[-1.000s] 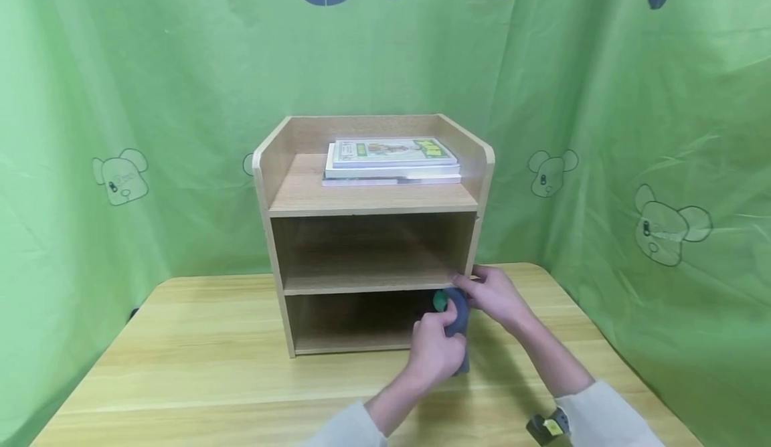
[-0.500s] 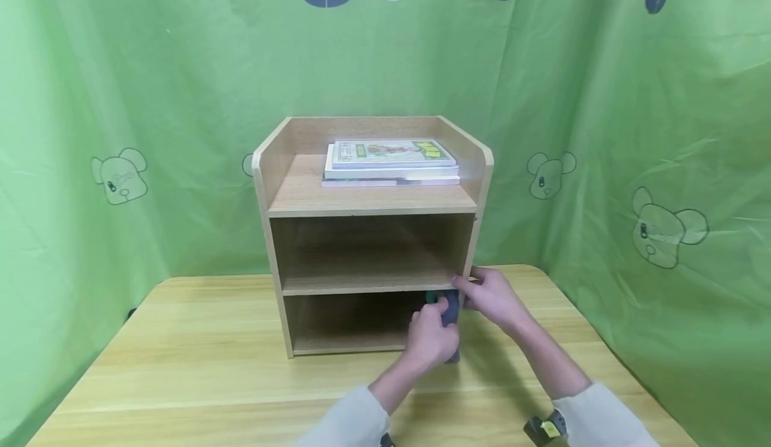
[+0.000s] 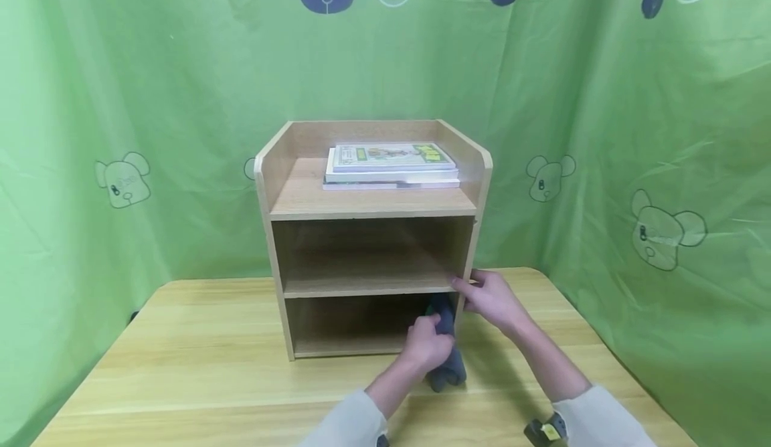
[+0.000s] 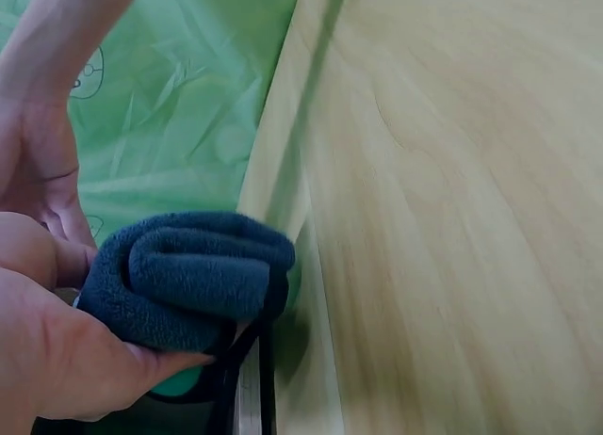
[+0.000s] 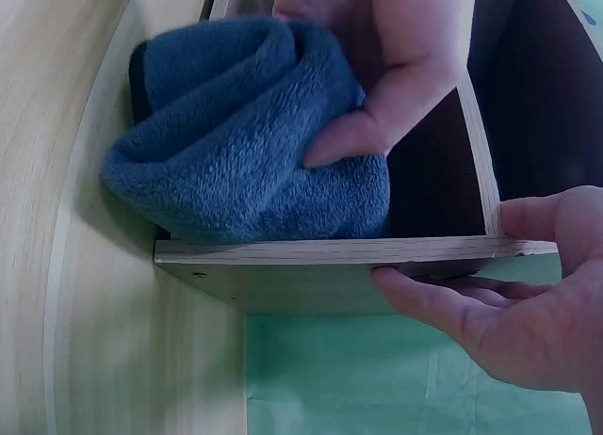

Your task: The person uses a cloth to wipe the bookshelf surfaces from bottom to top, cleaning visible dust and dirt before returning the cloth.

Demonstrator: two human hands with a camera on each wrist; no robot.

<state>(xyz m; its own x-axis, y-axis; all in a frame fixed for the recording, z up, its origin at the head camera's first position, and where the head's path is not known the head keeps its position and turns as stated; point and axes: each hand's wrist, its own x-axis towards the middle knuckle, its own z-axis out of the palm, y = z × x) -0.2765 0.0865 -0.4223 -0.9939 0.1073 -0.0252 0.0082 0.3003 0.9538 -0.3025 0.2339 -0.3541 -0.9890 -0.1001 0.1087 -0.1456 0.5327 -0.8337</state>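
A folded dark blue-grey cloth (image 3: 448, 367) stands at the right end of the lowest compartment of a wooden shelf (image 3: 373, 211), partly sticking out in front. My left hand (image 3: 426, 345) grips it, thumb and fingers round the fabric; the left wrist view shows the cloth (image 4: 188, 280) rolled in layers beside the hand (image 4: 66, 341). My right hand (image 3: 494, 300) holds the shelf's right side panel, thumb at the front edge by the middle board. In the right wrist view that hand (image 5: 528, 313) pinches the panel (image 5: 349, 251), below the cloth (image 5: 245, 134).
Several stacked books (image 3: 391, 166) lie on the shelf's top. The shelf stands on a light wooden table (image 3: 181, 367), with a green printed curtain (image 3: 199, 85) behind and at both sides. A dark strap with a yellow mark (image 3: 548, 430) is near the right sleeve.
My left hand has moved slightly left and down with the cloth, whose lower end now spreads forward at the shelf's front. The right hand stays at the side panel.
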